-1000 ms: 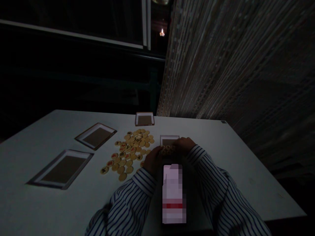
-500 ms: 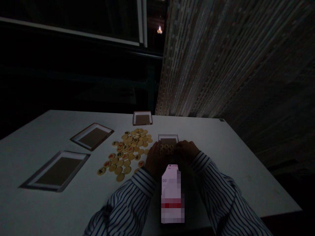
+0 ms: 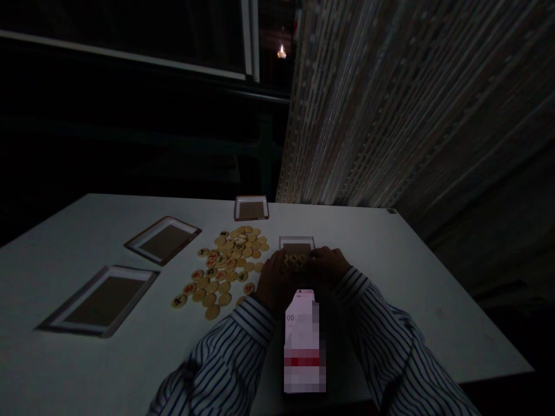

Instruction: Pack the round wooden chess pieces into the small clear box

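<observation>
A small shallow tray [image 3: 297, 239] with a pale rim and a brown bottom lies in front of me. Several round Chinese chess pieces [image 3: 294, 259] sit in rows across its near part. At the tray's left edge my left hand [image 3: 272, 278] rests with its fingers closed along the side, beside the pieces. My right hand [image 3: 328, 264] is over the right edge, fingers curled at the end of the row. Whatever its fingertips hold is hidden in the dark. To the left lies a loose heap of Chinese chess pieces [image 3: 229, 263], some showing red or black characters.
Further trays stand at the back [image 3: 251, 198], at the left [image 3: 165, 219] and at the near left [image 3: 104, 335] of the white table [image 3: 433, 323]. A lit phone [image 3: 302, 335] is between my forearms. A strand curtain [image 3: 347, 115] hangs behind the table.
Both hands stay at the tray, with only a slight shift of the right hand's fingers. The heap and the other trays look the same.
</observation>
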Demonstrator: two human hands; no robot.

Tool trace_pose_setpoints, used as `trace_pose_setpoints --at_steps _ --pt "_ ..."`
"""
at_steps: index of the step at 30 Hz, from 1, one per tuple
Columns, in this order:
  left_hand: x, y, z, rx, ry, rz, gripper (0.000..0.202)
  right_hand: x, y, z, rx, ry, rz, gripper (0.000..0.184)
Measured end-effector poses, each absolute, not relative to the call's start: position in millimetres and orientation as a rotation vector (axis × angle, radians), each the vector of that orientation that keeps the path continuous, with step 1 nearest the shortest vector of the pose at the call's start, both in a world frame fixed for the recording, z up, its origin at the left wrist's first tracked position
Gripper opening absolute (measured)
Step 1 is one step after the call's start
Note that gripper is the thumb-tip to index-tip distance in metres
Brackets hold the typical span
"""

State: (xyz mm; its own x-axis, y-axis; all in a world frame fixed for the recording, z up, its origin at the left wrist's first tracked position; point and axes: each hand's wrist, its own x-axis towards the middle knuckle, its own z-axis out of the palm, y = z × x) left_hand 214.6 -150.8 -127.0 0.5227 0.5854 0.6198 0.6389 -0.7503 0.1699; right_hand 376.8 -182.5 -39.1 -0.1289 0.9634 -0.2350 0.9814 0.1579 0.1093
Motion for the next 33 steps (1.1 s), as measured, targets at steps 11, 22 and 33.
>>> trace_pose_setpoints --at_steps 11,22,33 --pt "214.6 -150.8 -124.7 -2.627 -1.035 -1.079 0.029 377.9 -182.3 -38.3 1.889 2.205 -0.113 0.027" --pt "214.1 -150.7 -122.2 -2.677 -1.025 -0.978 0.032 377.3 -181.7 -38.2 1.890 2.216 -0.129 0.026" --pt "215.4 -151.1 -121.1 -2.736 -1.072 -1.032 0.027 377.9 -177.9 -42.0 1.892 2.194 -0.150 0.027"
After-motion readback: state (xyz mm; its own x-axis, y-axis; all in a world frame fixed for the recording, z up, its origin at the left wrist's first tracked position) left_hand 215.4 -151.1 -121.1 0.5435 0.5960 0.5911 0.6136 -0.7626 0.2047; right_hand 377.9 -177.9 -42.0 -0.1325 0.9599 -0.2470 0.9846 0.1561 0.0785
